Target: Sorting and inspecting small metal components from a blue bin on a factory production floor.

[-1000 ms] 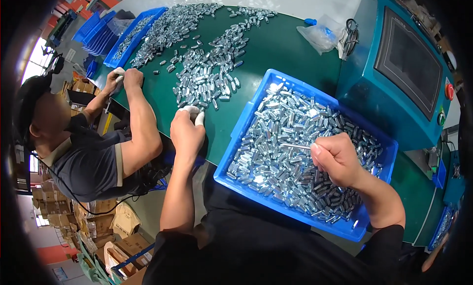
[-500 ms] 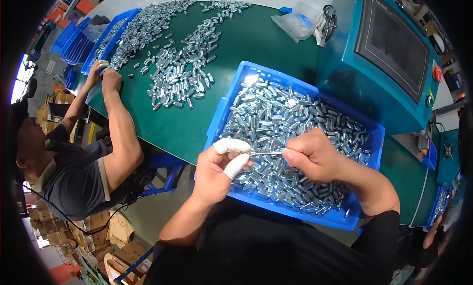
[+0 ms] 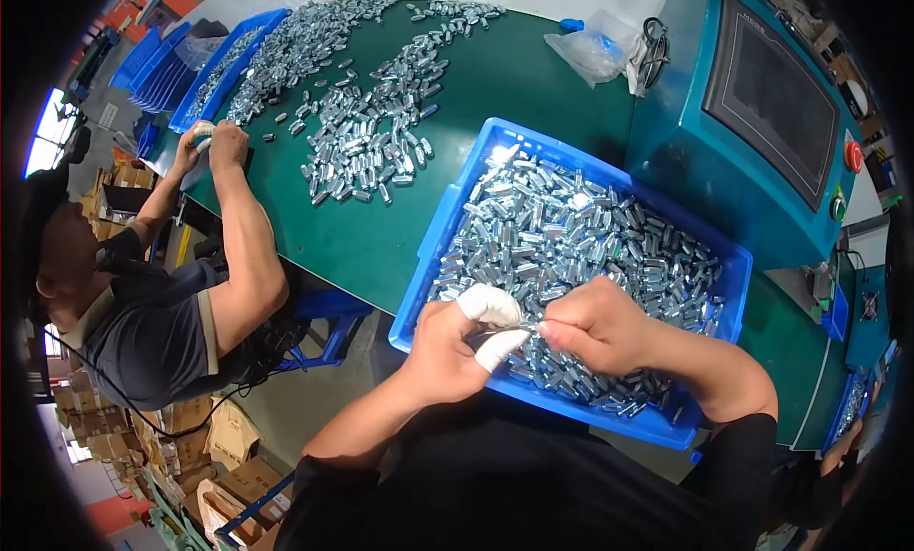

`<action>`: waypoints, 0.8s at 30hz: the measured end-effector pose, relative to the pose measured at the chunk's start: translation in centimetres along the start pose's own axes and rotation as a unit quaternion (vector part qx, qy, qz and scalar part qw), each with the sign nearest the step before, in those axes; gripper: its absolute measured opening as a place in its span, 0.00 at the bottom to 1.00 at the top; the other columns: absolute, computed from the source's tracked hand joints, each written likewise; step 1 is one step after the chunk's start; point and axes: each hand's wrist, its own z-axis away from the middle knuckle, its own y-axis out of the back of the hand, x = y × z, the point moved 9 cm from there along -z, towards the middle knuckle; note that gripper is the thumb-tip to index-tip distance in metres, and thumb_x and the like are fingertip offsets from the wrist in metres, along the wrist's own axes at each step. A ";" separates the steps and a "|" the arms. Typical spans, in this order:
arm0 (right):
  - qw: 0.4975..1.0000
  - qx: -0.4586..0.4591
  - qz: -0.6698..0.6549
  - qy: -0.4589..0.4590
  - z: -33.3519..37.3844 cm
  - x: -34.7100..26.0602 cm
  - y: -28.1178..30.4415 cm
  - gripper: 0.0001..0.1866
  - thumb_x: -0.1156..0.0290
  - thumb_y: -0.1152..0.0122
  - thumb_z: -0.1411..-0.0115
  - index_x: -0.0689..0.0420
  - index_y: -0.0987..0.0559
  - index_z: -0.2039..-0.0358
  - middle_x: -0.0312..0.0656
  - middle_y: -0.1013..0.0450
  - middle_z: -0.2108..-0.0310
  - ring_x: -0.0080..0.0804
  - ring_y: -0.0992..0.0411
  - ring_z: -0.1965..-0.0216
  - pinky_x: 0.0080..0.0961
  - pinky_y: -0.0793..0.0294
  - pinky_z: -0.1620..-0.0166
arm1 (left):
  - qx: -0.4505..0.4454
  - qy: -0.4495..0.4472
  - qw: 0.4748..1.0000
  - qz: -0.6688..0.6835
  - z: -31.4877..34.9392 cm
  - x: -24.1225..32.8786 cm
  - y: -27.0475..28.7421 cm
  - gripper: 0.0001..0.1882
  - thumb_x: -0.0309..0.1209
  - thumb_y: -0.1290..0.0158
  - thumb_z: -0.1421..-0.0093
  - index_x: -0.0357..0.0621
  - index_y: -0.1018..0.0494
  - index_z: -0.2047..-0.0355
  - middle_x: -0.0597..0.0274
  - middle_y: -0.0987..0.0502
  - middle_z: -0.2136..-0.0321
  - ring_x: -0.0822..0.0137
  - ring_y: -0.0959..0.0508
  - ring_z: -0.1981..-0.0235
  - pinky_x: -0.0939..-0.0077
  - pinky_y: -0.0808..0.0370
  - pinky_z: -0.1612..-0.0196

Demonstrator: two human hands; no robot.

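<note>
Metal piece (image 3: 526,328): between the fingertips of both hands, above the filled blue tray (image 3: 419,277).
Left hand (image 3: 455,353): its white-covered thumb and finger pinch this piece.
Right hand (image 3: 602,328): closed on a slim rod (image 3: 538,327), mostly hidden.
Change: hands are nearer together than half a second ago; less rod shows.

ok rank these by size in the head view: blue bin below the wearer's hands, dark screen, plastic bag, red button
1. Blue bin
2. Dark screen
3. Plastic bag
4. Red button
</note>
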 end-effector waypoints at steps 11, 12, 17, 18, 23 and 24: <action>0.998 -0.021 0.047 -0.029 0.3 0.0 0.6 0.19 0.68 0.46 0.34 0.57 0.29 0.83 0.43 0.33 0.85 0.37 0.32 0.83 0.35 0.37 0.77 | 0.068 -0.088 0.979 -0.172 -0.2 2.8 0.0 0.06 0.22 0.36 0.44 0.36 0.20 0.66 0.54 0.18 0.72 0.64 0.17 0.73 0.76 0.24 0.70; 0.996 -0.001 0.084 0.002 0.2 -0.3 1.4 0.19 0.69 0.46 0.34 0.57 0.30 0.84 0.43 0.34 0.86 0.37 0.32 0.84 0.35 0.38 0.78 | 0.083 -0.061 0.981 -0.164 -0.1 2.5 0.5 0.06 0.22 0.37 0.44 0.36 0.20 0.65 0.54 0.18 0.73 0.63 0.18 0.75 0.76 0.24 0.71; 0.993 0.099 0.061 -0.005 0.6 -0.5 6.1 0.19 0.71 0.48 0.35 0.58 0.29 0.85 0.39 0.33 0.87 0.32 0.33 0.85 0.27 0.37 0.79 | 0.109 -0.195 0.912 -0.343 -0.5 5.8 2.5 0.14 0.23 0.35 0.49 0.38 0.22 0.61 0.51 0.20 0.55 0.54 0.20 0.55 0.67 0.24 0.52; 0.993 0.103 0.060 -0.006 0.7 -0.4 6.2 0.19 0.71 0.48 0.35 0.58 0.29 0.85 0.39 0.33 0.87 0.32 0.33 0.85 0.27 0.37 0.79 | 0.133 -0.182 0.904 -0.362 -0.9 6.1 3.3 0.14 0.23 0.35 0.50 0.38 0.22 0.61 0.50 0.20 0.55 0.54 0.20 0.56 0.66 0.24 0.53; 0.991 0.125 0.049 -0.004 0.9 -0.4 6.3 0.20 0.70 0.49 0.35 0.57 0.30 0.86 0.37 0.32 0.87 0.28 0.33 0.86 0.25 0.38 0.79 | 0.308 -0.070 0.858 -0.406 -3.1 2.4 12.6 0.11 0.24 0.35 0.47 0.41 0.21 0.63 0.54 0.20 0.67 0.56 0.20 0.66 0.63 0.24 0.60; 0.993 0.092 0.075 0.010 0.4 -0.5 5.6 0.20 0.71 0.49 0.35 0.57 0.30 0.86 0.37 0.32 0.87 0.28 0.33 0.86 0.25 0.38 0.79 | 0.310 -0.047 0.833 -0.455 -3.6 1.1 14.3 0.10 0.25 0.35 0.46 0.41 0.21 0.64 0.54 0.20 0.69 0.56 0.21 0.67 0.64 0.24 0.61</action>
